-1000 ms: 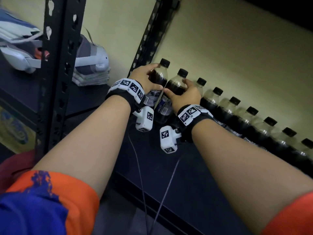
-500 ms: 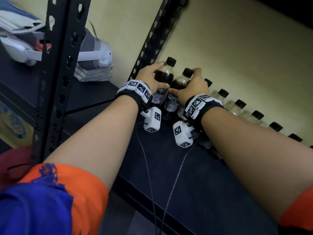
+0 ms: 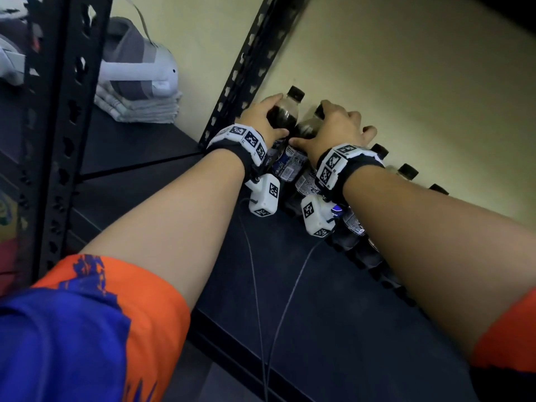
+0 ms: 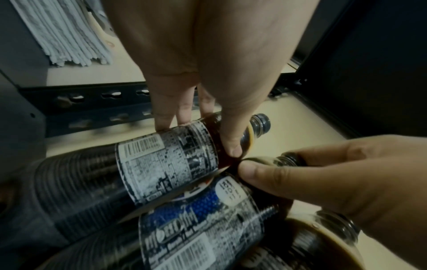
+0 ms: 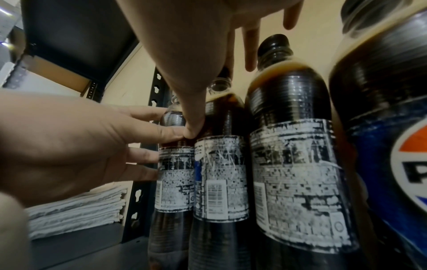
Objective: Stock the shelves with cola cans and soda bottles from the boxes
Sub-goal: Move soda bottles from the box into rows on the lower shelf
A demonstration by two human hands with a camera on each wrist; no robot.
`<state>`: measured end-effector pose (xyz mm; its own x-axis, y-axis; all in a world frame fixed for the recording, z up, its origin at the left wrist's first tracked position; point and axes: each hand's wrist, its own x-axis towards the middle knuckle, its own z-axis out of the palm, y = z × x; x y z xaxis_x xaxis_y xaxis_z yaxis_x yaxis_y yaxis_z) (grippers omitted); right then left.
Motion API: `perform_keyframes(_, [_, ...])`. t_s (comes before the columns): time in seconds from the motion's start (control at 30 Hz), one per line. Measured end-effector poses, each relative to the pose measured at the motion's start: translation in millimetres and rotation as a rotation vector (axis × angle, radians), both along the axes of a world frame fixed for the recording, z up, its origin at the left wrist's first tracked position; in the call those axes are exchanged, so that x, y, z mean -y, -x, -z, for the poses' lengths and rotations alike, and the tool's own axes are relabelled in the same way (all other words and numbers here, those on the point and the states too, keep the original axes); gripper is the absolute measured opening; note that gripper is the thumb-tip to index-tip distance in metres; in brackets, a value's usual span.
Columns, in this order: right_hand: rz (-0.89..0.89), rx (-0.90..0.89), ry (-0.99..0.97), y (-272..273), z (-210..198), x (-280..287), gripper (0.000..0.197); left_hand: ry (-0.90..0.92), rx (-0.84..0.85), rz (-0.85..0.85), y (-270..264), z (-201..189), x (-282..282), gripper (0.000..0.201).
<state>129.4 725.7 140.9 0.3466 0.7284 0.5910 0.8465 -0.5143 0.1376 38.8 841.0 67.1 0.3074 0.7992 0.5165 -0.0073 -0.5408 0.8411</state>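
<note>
Soda bottles (image 3: 285,117) inside both grips

Four dark soda bottles (image 5: 293,164) stand upright in a row. The right hand (image 5: 191,54) holds the second bottle (image 5: 219,173) from the left, thumb pressed above its label. The left hand (image 5: 69,142) wraps the leftmost bottle (image 5: 175,182). Folded towels (image 5: 76,213) lie far left.

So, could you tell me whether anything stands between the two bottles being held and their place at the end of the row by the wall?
Nothing visible does. The left hand grips the end cola bottle and the right hand its neighbour, both already standing on the shelf beside the row of bottles.
</note>
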Motion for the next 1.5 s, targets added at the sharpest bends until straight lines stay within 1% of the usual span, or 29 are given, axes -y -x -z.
perform_keyframes(0.07, [0.000,0.006,-0.004,-3.7,2.1,-1.7,0.081,0.017,-0.023,-0.005,-4.9,-0.9,-0.9,0.078])
perform_keyframes(0.23, [-0.031,-0.002,-0.008,-5.8,4.7,-0.8,0.095,0.015,-0.051,-0.022,-4.9,-2.2,-1.8,0.078])
perform_keyframes(0.37, [-0.027,0.002,0.042,-0.4,2.6,2.1,0.098,0.016,-0.152,-0.052,-4.3,-6.2,6.8,0.081])
perform_keyframes(0.47, [-0.024,-0.033,0.079,8.5,-1.5,6.0,0.087,0.021,-0.248,-0.059,0.5,-15.2,16.1,0.082])
perform_keyframes(0.53, [-0.052,-0.066,0.075,14.6,-4.7,11.8,0.078,-0.004,-0.289,-0.055,8.2,-23.4,24.5,0.076])
perform_keyframes(0.67, [-0.150,-0.097,0.067,24.7,-12.4,34.8,0.069,-0.105,-0.327,-0.084,28.9,-37.2,46.8,0.064])
perform_keyframes(0.8, [-0.122,-0.096,0.120,29.7,-21.2,67.5,0.067,-0.221,-0.464,-0.115,52.6,-49.0,70.4,0.047])
perform_keyframes(0.87, [-0.092,-0.113,0.144,30.1,-24.1,85.5,0.066,-0.250,-0.533,-0.110,64.5,-56.4,87.7,0.043])
perform_keyframes(1.03, [0.042,-0.141,0.244,30.9,-27.1,143.3,0.062,-0.269,-0.714,-0.057,83.3,-65.5,139.7,0.051])
perform_keyframes(1.17, [0.039,-0.200,0.267,29.6,-23.5,198.3,0.049,-0.246,-0.809,0.024,95.2,-63.9,180.2,0.057])
perform_keyframes(1.2, [0.036,-0.229,0.267,30.3,-21.8,212.7,0.049,-0.245,-0.833,0.049,97.8,-61.8,191.0,0.059])
perform_keyframes(1.3, [0.046,-0.284,0.274,32.7,-16.0,254.7,0.062,-0.267,-0.901,0.102,103.4,-55.9,223.6,0.061])
perform_keyframes(1.4, [0.041,-0.318,0.289,38.0,-11.1,295.6,0.066,-0.280,-0.951,0.145,108.2,-51.3,257.5,0.067])
perform_keyframes(1.5, [0.075,-0.362,0.308,46.6,-6.2,332.0,0.074,-0.269,-0.957,0.202,113.5,-46.1,290.4,0.063])
